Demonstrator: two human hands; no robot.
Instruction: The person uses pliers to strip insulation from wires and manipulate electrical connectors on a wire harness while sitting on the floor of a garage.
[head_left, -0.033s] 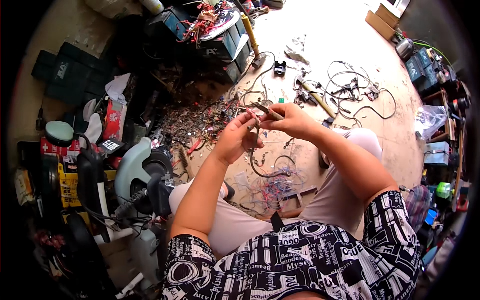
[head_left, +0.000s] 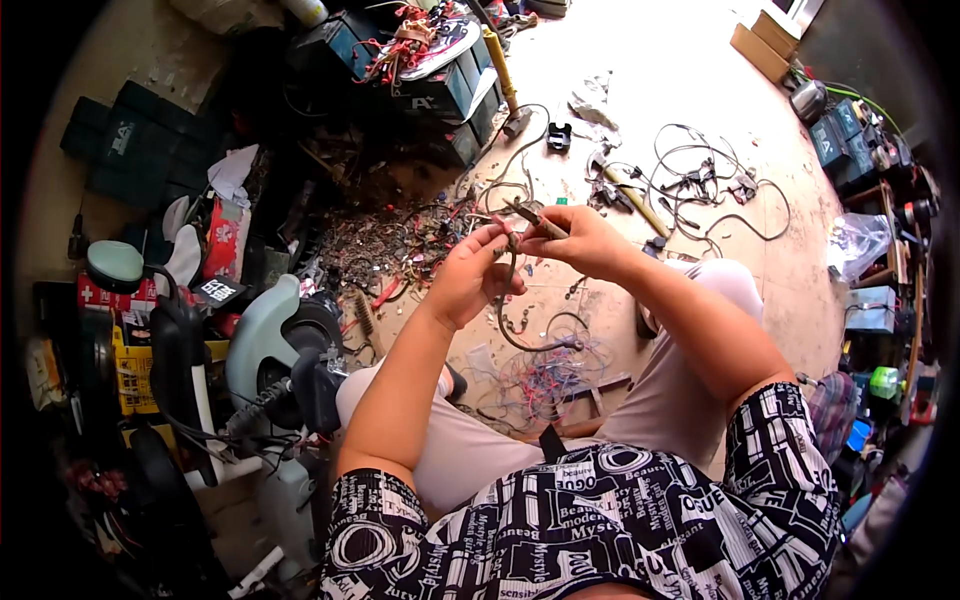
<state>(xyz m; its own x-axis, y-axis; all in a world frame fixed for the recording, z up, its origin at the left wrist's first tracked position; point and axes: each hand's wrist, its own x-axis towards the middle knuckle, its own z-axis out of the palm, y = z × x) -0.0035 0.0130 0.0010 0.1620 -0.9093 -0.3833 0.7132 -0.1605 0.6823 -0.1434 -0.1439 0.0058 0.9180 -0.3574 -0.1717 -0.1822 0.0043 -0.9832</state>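
Note:
Held out above my legs, my left hand (head_left: 465,268) pinches a dark cable (head_left: 505,325) near some thin reddish wires, with the cable hanging in a loop toward the floor. My right hand (head_left: 580,240) is closed round a slim tool (head_left: 530,215), perhaps a blade or pliers, its tip pointing up and left beside my left fingertips. Exactly where tool and wire meet is too small to tell. Beneath my hands lie a tangle of thin blue and red wires (head_left: 545,380) and scattered scraps (head_left: 390,240) of wire and small debris.
Scooter parts (head_left: 265,340) crowd the left, beside dark cases (head_left: 130,140). Stacked batteries (head_left: 445,105) carry a shoe and wires. Looped cables with connectors (head_left: 700,180) and a yellow tube (head_left: 625,195) lie ahead on the floor. Boxes, batteries (head_left: 870,310) and a plastic bag (head_left: 855,240) line the right.

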